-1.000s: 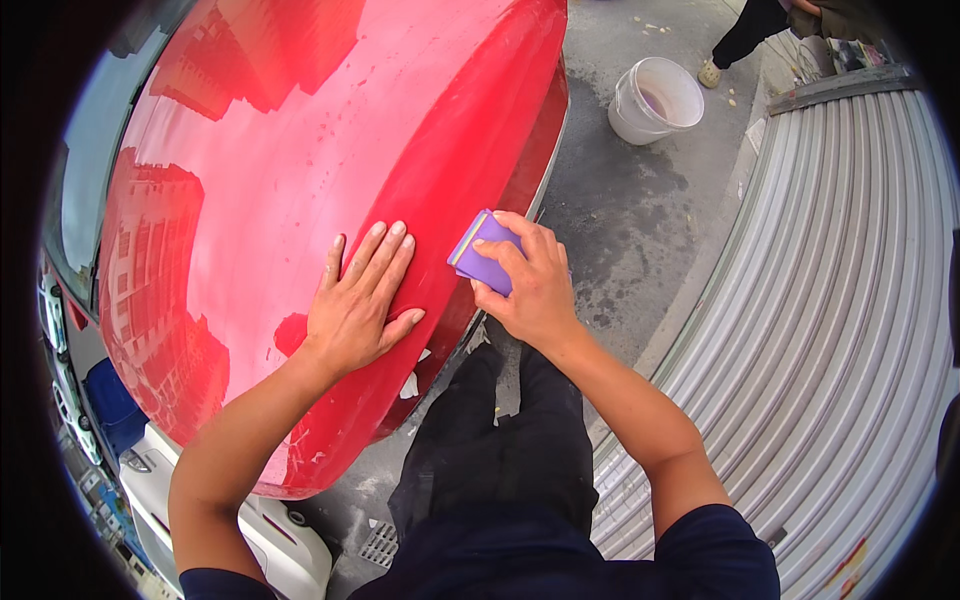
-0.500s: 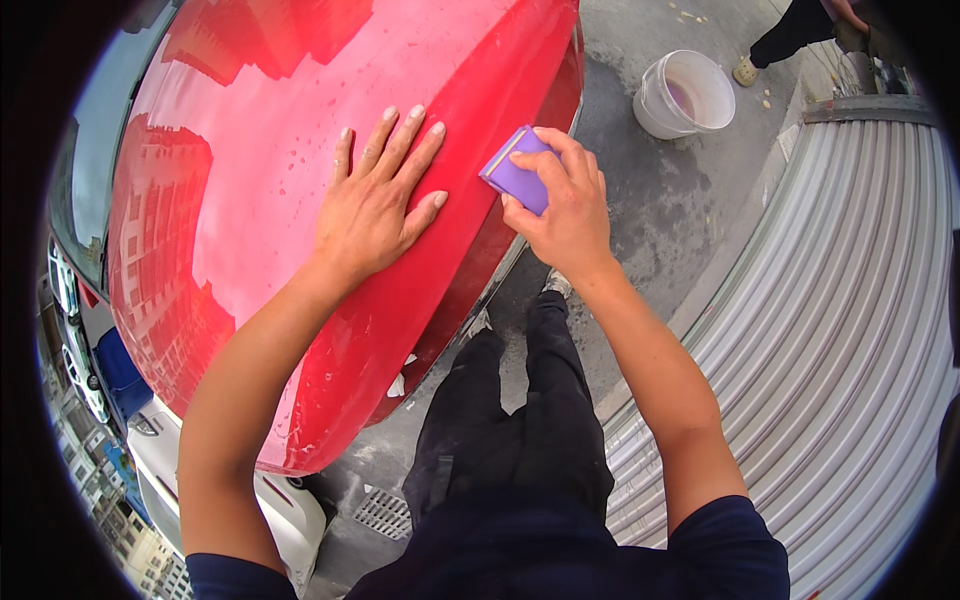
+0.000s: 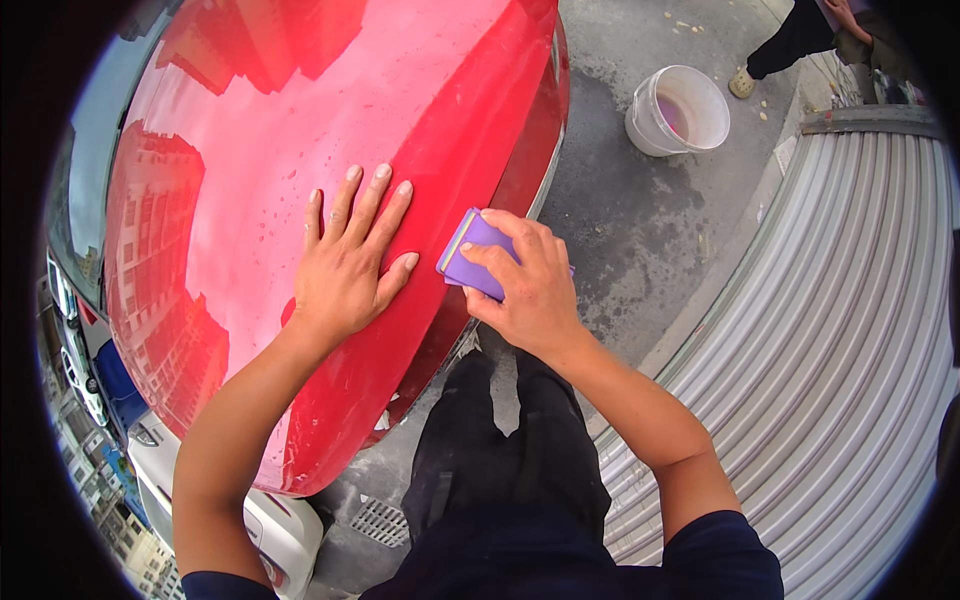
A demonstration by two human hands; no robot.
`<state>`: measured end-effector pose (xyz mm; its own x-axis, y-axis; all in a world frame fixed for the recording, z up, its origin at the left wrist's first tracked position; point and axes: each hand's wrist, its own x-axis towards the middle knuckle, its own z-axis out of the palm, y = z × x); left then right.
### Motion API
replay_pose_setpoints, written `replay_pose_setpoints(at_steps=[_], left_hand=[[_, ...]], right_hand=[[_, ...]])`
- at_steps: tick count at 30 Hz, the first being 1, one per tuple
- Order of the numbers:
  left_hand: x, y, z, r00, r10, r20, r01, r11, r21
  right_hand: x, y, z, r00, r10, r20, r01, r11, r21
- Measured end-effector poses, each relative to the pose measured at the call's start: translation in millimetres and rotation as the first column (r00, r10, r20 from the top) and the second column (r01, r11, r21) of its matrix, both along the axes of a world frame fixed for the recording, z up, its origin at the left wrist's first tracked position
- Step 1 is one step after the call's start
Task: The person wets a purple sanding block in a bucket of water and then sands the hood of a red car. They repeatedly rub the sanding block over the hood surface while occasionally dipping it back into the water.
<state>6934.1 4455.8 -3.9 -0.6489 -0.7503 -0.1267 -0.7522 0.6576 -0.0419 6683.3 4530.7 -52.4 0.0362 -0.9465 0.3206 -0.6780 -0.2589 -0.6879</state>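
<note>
Spread flat on the wet red car hood (image 3: 270, 200), my left hand (image 3: 345, 270) lies with its fingers apart. My right hand (image 3: 525, 275) grips a purple sanding block (image 3: 482, 258), thumb and fingers round its sides. The block is flat, with a pale yellowish layer showing along one edge. It rests at the hood's right edge, right of my left hand. Part of its underside is hidden by my fingers. Water drops dot the red paint near my left fingertips.
A white bucket (image 3: 680, 110) with some liquid stands on the wet ground beyond the car. Ribbed metal shutter sheeting (image 3: 800, 370) curves along the right. Another person's leg (image 3: 795, 45) shows at upper right. A white car (image 3: 265, 530) and a floor grate (image 3: 380, 520) are at lower left.
Both my hands have slid nearer to me and slightly left along the hood. The purple sanding block has moved with my right hand, still in its grip.
</note>
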Motion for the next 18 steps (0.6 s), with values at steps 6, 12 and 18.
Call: replay_pose_setpoints(at_steps=[6,12,18], left_hand=[[-9,-9,-1,0.993,0.048,0.108,-0.056,0.995,0.080],[3,0,0,0.999,0.014,0.048,-0.016,0.999,0.034],[-8,-9,-1,0.990,0.076,0.117,-0.091,0.988,0.129]], right_hand=[[-20,-37,-3,0.991,-0.136,0.001,0.136,0.990,0.027],[-35,-56,-6,0.989,-0.146,-0.012,0.146,0.988,0.051],[-38,-50,-8,0.999,0.040,0.007,-0.040,0.999,-0.026]])
